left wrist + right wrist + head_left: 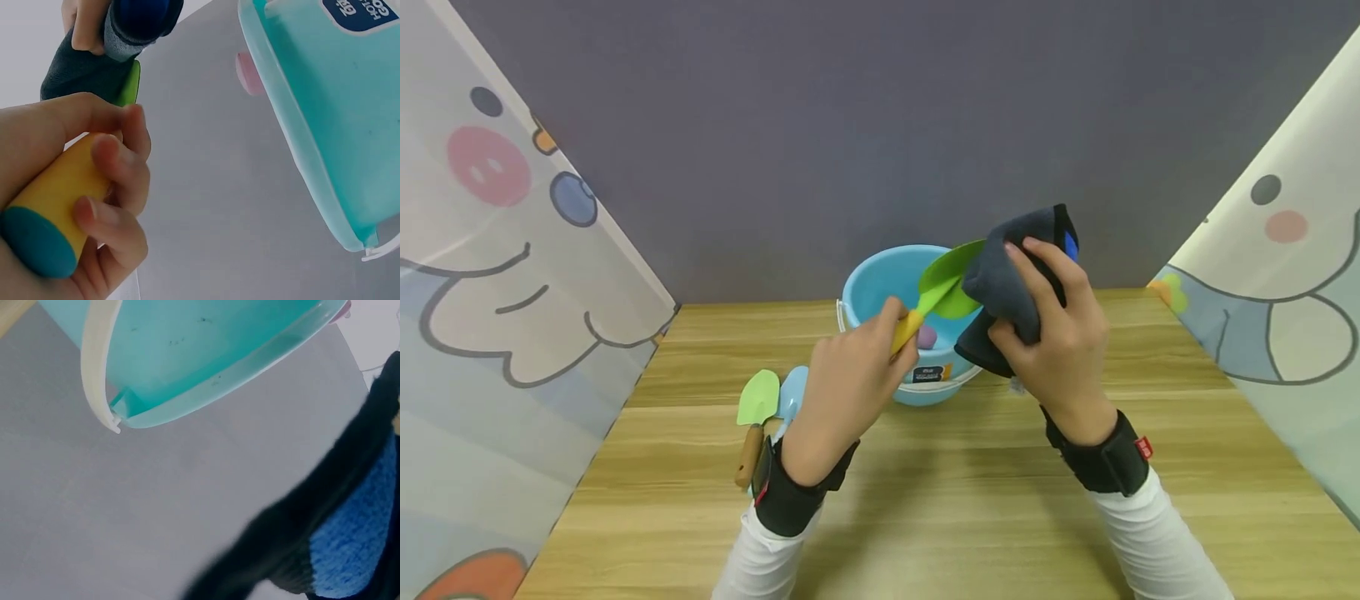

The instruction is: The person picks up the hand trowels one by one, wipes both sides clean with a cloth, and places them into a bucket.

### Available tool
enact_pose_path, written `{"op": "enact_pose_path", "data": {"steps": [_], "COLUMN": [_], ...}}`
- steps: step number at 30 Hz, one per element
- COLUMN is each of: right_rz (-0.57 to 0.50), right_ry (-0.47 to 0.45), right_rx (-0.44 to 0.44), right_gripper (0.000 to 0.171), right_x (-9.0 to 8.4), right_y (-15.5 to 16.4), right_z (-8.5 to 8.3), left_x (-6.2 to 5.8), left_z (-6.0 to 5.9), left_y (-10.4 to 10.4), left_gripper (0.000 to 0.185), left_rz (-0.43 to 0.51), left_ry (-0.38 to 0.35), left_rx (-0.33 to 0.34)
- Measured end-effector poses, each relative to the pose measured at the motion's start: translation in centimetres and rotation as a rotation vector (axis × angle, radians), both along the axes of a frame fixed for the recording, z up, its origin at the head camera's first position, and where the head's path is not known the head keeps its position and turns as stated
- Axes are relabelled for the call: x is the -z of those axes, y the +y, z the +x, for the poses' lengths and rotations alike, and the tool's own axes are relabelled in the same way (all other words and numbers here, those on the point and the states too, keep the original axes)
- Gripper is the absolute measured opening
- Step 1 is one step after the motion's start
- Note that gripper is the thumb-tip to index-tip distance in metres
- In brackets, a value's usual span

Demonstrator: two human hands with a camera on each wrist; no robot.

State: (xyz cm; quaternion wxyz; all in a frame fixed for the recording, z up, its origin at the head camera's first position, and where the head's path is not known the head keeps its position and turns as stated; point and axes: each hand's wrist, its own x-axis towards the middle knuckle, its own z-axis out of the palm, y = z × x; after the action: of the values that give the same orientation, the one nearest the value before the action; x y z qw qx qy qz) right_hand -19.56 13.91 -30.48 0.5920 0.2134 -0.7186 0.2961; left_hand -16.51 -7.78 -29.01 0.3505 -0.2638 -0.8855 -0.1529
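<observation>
Left hand: the left hand (850, 379) curls tight round the yellow handle of a green plastic toy spade (951, 279); it holds the spade up over the worktop
Right hand: the right hand (1052, 333) grips a dark grey cloth with a blue patch (1011, 287) and presses it against the spade's blade
Key relation: the spade's long axis runs from the left hand up and to the right; the cloth sits at the blade end, so the right hand is the nearer to the blade
Beneath: a light blue plastic bucket (880, 283) stands on the wooden worktop (985, 500), just behind both hands
Aside: a small green trowel with a wooden handle (755, 421) lies left of the bucket, a pale blue scoop (793, 392) touching it
Views: the left wrist view shows the handle's teal end cap (37, 244), hidden from the head view; the right wrist view shows the cloth's blue weave and the bucket's white bail (97, 362), but no fingers
</observation>
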Motion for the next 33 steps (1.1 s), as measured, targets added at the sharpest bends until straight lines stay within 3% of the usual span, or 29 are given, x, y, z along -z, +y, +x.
{"op": "enact_pose_path", "data": {"steps": [4, 9, 16, 33], "right_rz": [-0.037, -0.125, -0.173, -0.214], "right_ry": [0.005, 0.076, 0.115, 0.161], "right_rx": [-0.019, -0.083, -0.092, -0.098], "right_gripper": [0.053, 0.05, 0.046, 0.042], "right_x": [0.14, 0.25, -0.15, -0.5], "right_y": [0.29, 0.12, -0.33, -0.24], "right_z": [-0.06, -0.28, -0.14, 0.32], "left_x": [-0.07, 0.0, 0.0, 0.02], "left_z": [-0.27, -0.51, -0.66, -0.85], "left_y": [0.02, -0.12, -0.25, -0.32], "left_gripper": [0.027, 0.024, 0.03, 0.025], "left_rz": [0.012, 0.044, 0.14, 0.133], "left_ry": [-0.041, -0.084, -0.137, -0.08], "left_rx": [0.017, 0.041, 0.078, 0.062]}}
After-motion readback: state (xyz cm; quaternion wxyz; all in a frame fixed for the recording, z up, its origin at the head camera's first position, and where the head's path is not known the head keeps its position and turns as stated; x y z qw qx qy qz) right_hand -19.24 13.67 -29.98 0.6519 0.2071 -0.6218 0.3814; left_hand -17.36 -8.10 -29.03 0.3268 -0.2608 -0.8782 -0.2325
